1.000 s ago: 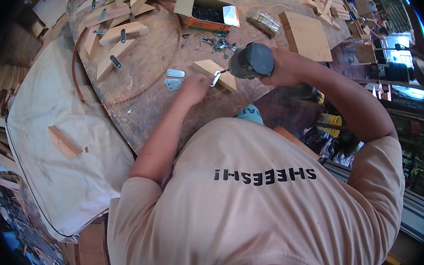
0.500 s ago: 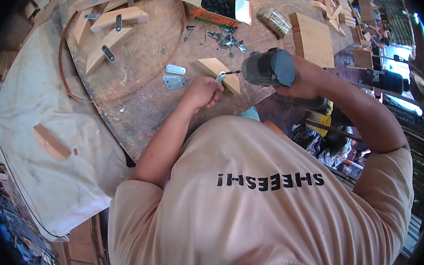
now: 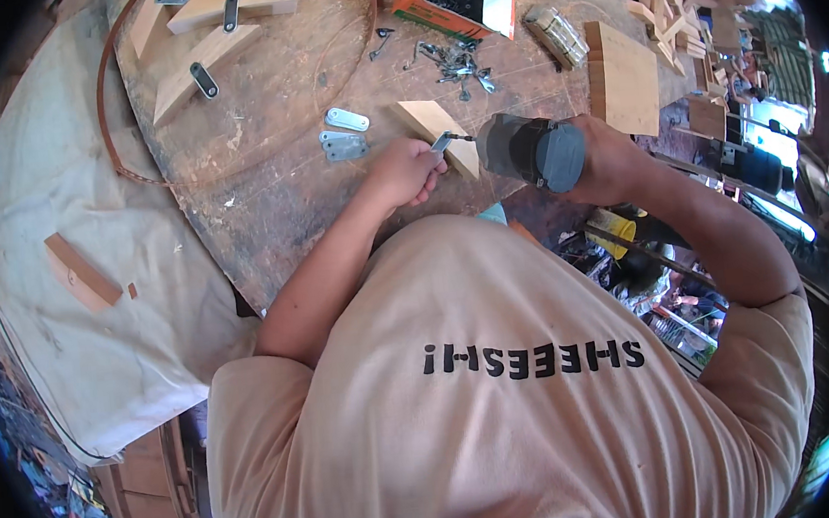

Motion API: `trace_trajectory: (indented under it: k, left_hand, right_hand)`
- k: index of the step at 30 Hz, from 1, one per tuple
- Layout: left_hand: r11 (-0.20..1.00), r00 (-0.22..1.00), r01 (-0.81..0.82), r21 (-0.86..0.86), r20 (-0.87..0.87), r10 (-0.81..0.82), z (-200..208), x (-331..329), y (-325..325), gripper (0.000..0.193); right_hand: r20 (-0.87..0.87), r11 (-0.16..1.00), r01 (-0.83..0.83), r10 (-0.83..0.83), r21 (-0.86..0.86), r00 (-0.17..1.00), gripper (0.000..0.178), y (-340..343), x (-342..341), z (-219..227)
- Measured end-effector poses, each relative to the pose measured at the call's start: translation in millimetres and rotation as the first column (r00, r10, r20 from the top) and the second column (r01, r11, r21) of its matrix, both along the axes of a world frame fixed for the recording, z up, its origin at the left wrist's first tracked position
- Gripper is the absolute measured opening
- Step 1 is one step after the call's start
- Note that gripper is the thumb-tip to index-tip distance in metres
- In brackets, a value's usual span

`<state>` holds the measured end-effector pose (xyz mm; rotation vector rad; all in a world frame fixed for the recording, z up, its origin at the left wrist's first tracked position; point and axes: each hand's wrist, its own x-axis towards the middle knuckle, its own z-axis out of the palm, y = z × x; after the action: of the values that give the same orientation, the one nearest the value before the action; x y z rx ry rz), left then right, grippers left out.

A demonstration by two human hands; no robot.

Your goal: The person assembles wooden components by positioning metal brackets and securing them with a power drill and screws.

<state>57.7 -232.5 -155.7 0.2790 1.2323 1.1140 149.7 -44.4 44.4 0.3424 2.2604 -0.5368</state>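
Observation:
My right hand [image 3: 609, 158] is wrapped round a dark cordless drill [image 3: 533, 150], held level with its bit pointing left. The bit's tip is at a small metal plate [image 3: 440, 143], which my left hand [image 3: 406, 174] pinches between thumb and fingers. Under the plate lies an angled wooden block [image 3: 426, 115] on the worktable [image 3: 261, 164], partly covered by my fingers and the drill. Whether a screw sits at the bit's tip is too small to tell. Just beyond my left hand are several loose metal plates [image 3: 345, 118].
An open cardboard box [image 3: 435, 21] of dark small parts stands at the far side, with a loose pile of metal parts [image 3: 457, 61] before it. Wooden pieces with plates [image 3: 210, 69] lie far left. To the right are a wrapped bundle [image 3: 556, 37] and a board [image 3: 624, 77]. Pale cloth [image 3: 139, 349] spreads left.
The view has shifted a little, so the table's far items sit higher in the picture. Both hands keep their holds, and the drill's bit stays at the plate.

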Motion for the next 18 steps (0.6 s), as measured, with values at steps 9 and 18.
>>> trace_trajectory:
  k: [9,18]
  left_hand:
    - [1.0,0.999,0.0,-0.02,-0.037,-0.001,-1,-4,1,0.023]
    - [0.994,0.991,0.109,0.014,-0.084,-0.108,-10,-9,1,0.021]
  right_hand:
    - [-0.17,0.995,0.013,-0.03,-0.1,0.985,0.037,-1,-1,-4]
    - [-0.334,0.988,0.129,-0.149,-0.079,0.931,0.037,3,23,15]
